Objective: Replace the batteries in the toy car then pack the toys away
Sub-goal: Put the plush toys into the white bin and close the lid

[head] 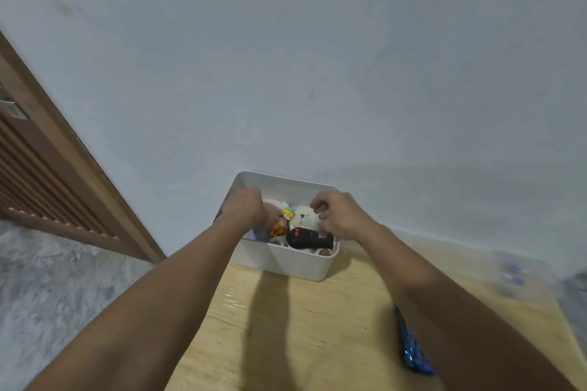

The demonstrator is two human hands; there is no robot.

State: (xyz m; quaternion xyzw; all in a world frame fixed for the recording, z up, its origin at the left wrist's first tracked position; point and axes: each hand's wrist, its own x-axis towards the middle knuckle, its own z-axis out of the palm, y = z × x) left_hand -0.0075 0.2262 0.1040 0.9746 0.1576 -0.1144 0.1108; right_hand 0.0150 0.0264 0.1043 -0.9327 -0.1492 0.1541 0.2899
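A white plastic bin (pixel 286 259) stands at the far edge of a wooden table (pixel 301 327), against the wall. Inside lie a black toy with red buttons (pixel 309 239), a white plush bear (pixel 304 216), a small yellow-haired figure (pixel 287 214) and an orange toy (pixel 277 228). My left hand (pixel 245 207) is closed in a fist over the bin's left rim. My right hand (pixel 341 216) covers the right rim, its fingers curled down inside the bin beside the bear. No toy car can be made out.
A shiny blue packet (pixel 413 351) lies on the table under my right forearm. A blurred clear object with blue bits (pixel 512 276) sits at the table's right edge. A brown louvred door (pixel 47 174) and grey marbled floor (pixel 57 289) are at the left.
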